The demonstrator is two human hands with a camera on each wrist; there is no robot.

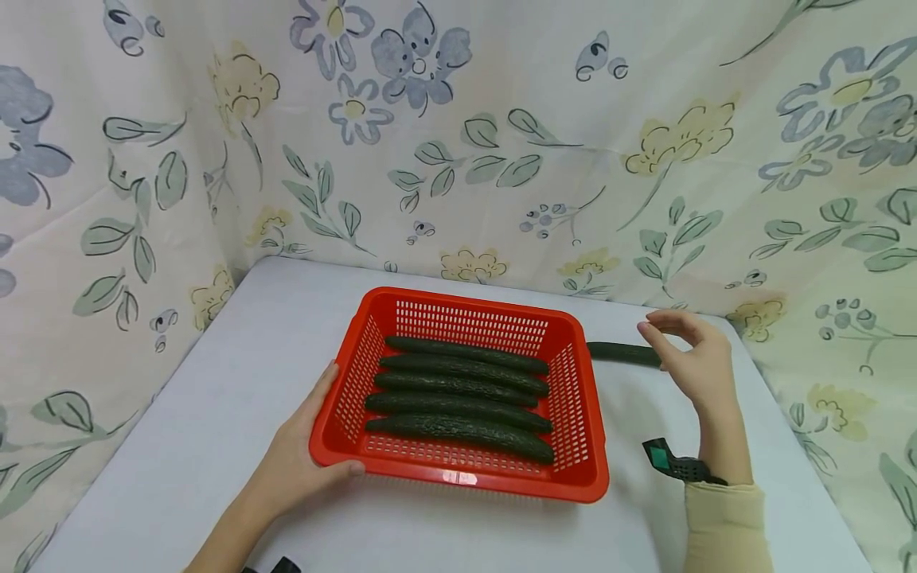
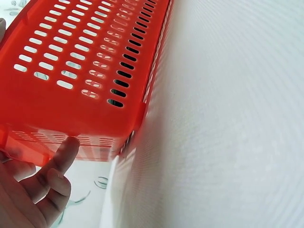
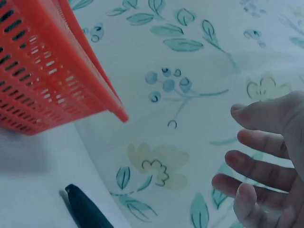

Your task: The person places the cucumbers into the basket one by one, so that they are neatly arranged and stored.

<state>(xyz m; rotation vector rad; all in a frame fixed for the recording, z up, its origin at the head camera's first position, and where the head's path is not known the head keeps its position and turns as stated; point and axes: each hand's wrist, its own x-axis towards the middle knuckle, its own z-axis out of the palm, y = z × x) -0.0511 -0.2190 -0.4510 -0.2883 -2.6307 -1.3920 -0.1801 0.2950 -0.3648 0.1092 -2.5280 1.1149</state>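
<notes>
A red plastic basket (image 1: 458,475) with slotted walls is on the white table. Several cucumbers (image 1: 458,384) lie side by side in it, running left to right. My left hand (image 1: 297,458) holds the basket's near left corner, its thumb along the front and its fingers along the left side. In the left wrist view, a fingertip touches the basket wall (image 2: 61,107). To the right of the basket, my right hand (image 1: 698,362) is raised with loosely bent fingers and nothing in them. A single cucumber (image 1: 622,353) lies on the table beyond it, partly hidden by that hand.
The white table (image 1: 236,350) extends around the basket. A flowered curtain (image 1: 501,191) hangs behind the table and along both its sides. On my right wrist is a black strap (image 1: 688,468).
</notes>
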